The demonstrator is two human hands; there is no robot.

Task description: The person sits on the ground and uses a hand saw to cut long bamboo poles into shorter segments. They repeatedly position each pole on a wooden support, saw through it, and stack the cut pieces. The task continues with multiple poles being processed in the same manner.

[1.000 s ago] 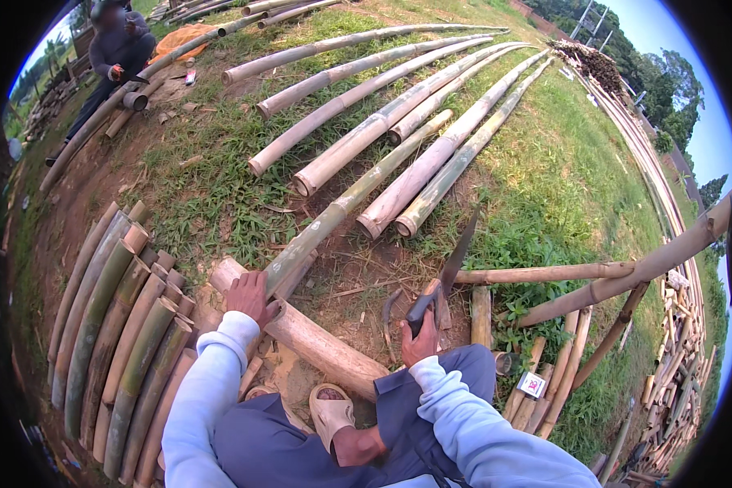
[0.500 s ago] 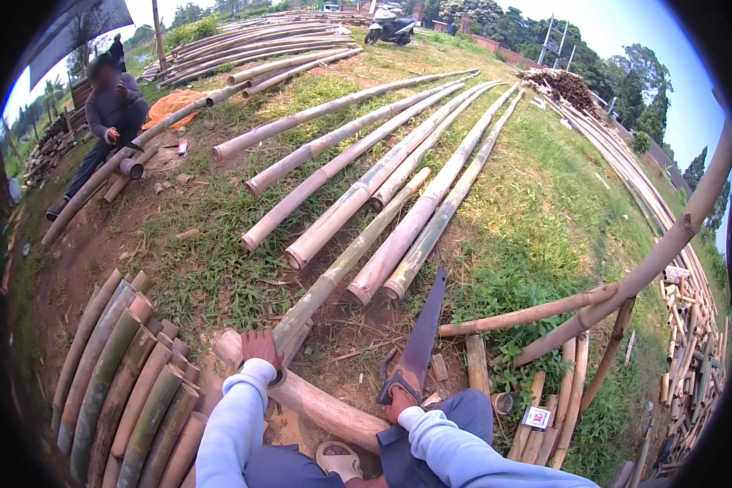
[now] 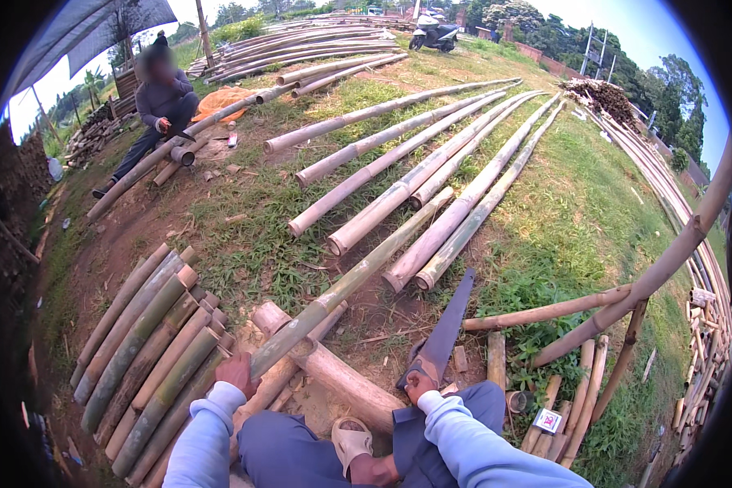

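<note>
Currently, the left hand is curling around the near end of a green-brown pole, its fingers mostly closing on it, though how tightly is not showing. That pole is slanting away from the hand toward the far right, lying across a thick log, and its far end is reaching in among a spread of long poles on the grass. The right hand is closing around the handle of a saw, near the right end of the log. The blade is pointing to the far side, leaning a little right, and is staying well apart from the pole. A sandal is showing just on the near side of the log, between the hands. To the near left, a stack of cut lengths is lying beside the left hand. At the right, a sloping beam is rising over a crosswise rail. On the far left, a person is sitting near an orange cloth, and a scooter is standing farther off.
</note>
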